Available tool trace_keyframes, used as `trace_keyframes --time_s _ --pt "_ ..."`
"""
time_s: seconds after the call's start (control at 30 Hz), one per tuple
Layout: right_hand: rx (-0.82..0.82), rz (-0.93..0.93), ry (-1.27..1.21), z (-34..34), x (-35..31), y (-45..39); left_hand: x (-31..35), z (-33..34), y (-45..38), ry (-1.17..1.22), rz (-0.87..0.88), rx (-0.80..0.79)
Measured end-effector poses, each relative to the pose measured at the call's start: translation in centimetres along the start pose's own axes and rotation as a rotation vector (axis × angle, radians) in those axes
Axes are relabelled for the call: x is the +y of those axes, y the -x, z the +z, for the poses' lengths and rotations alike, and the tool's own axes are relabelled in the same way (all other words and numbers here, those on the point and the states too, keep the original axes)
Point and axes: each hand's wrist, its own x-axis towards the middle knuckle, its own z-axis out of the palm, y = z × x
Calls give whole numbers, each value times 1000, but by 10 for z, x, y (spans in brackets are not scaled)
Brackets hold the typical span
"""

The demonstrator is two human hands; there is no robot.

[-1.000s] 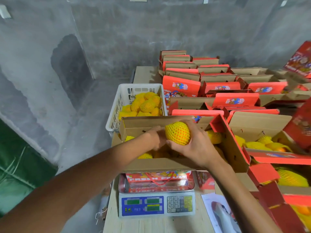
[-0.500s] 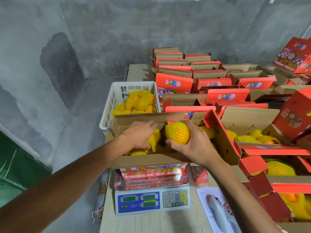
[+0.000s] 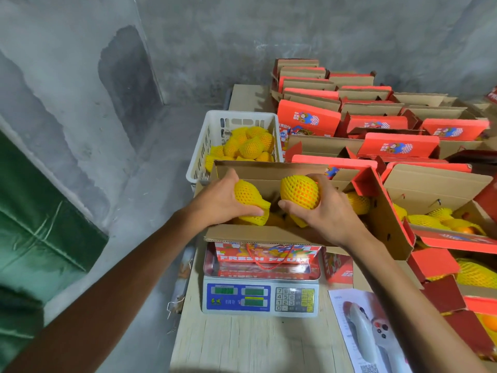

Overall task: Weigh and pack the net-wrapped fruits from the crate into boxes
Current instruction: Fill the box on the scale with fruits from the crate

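An open red cardboard box (image 3: 258,236) sits on a digital scale (image 3: 261,298) and holds several yellow net-wrapped fruits. My left hand (image 3: 223,201) grips one net-wrapped fruit (image 3: 248,197) over the left part of the box. A second, rounder net-wrapped fruit (image 3: 300,192) is held by my right hand (image 3: 328,214) over the box's middle. Behind the box stands a white plastic crate (image 3: 203,146) with several more wrapped fruits (image 3: 250,146).
Many red boxes (image 3: 398,144) with raised flaps fill the table behind and to the right; some near ones (image 3: 441,222) hold fruit. A white tool (image 3: 373,337) lies on a paper sheet at the front right. Bare concrete floor and wall lie left.
My left hand has closed on a fruit in the box and lifted it. The right hand has kept its fruit over the box. The view has tilted a little.
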Motion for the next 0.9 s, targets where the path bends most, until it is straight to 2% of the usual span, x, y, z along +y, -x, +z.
trace_keyframes --time_s 0.33,0.43,0.63,0.9 --pt "-4 14 32 10 -11 -1 5 -2 23 244 -65 105" --pt "-12 -7 55 14 -11 -2 3 -2 28 221 -30 126" --pt "-34 -55 76 20 -11 0 1 3 33 29 56 216" --pt "-34 -20 43 24 -12 2 -3 3 37 27 132 300"
